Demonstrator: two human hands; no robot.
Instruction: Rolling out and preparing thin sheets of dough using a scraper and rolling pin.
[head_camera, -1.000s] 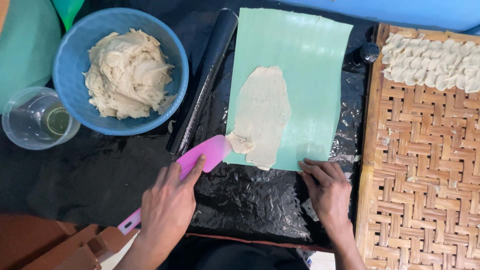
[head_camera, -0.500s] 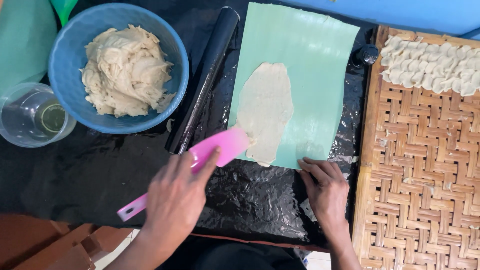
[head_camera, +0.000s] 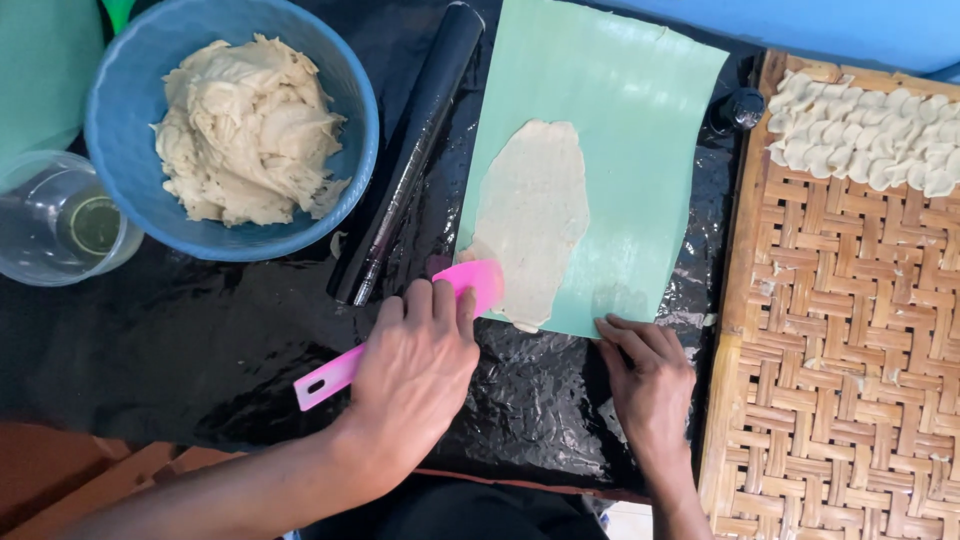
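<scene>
While my right hand (head_camera: 650, 385) presses flat on the near edge of the pale green sheet (head_camera: 640, 150), my left hand (head_camera: 415, 380), closed round the pink plastic spatula (head_camera: 400, 335), has drawn its blade back to the near end of the thin flattened dough (head_camera: 535, 215), beyond my knuckles.

I see the scene evenly and brightly lit, with soft, diffuse light from overhead; shadows are faint and short. The crinkled black plastic sheet (head_camera: 560, 400) throws scattered white glints, strongest near the middle and along the right side. A thin highlight runs down the black roll (head_camera: 410, 160). The clear cup (head_camera: 60, 220) at far left shows pale reflections. Focus is sharp across the centre; the dough in the blue bowl (head_camera: 130, 190) keeps crisp texture. My left hand (head_camera: 415, 375) shows slight softness. Corners look mildly stretched, colours saturated.
</scene>
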